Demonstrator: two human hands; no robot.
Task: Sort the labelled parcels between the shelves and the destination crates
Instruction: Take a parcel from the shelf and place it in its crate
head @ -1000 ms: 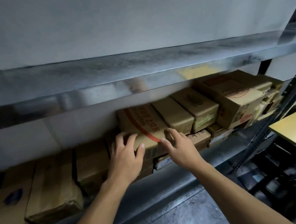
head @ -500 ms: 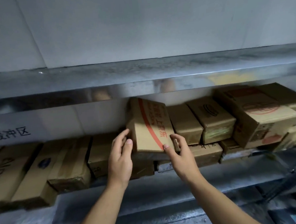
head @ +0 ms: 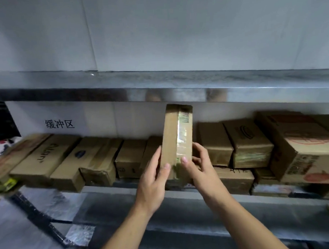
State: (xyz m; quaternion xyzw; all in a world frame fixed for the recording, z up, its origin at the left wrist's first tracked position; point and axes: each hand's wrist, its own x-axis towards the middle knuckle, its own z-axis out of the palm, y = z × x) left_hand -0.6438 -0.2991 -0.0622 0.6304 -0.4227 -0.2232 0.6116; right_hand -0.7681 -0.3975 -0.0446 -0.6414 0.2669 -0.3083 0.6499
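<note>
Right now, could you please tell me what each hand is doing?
Left hand: holding the upright cardboard parcel by its left side.
Right hand: holding the same parcel's right side.

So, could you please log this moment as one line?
left hand holds parcel; right hand holds parcel; parcel upright, barcode near top; boxes either side

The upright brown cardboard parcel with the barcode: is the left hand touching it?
Touching. In the head view the left hand holds the upright brown cardboard parcel low down, thumb on its front.
</note>
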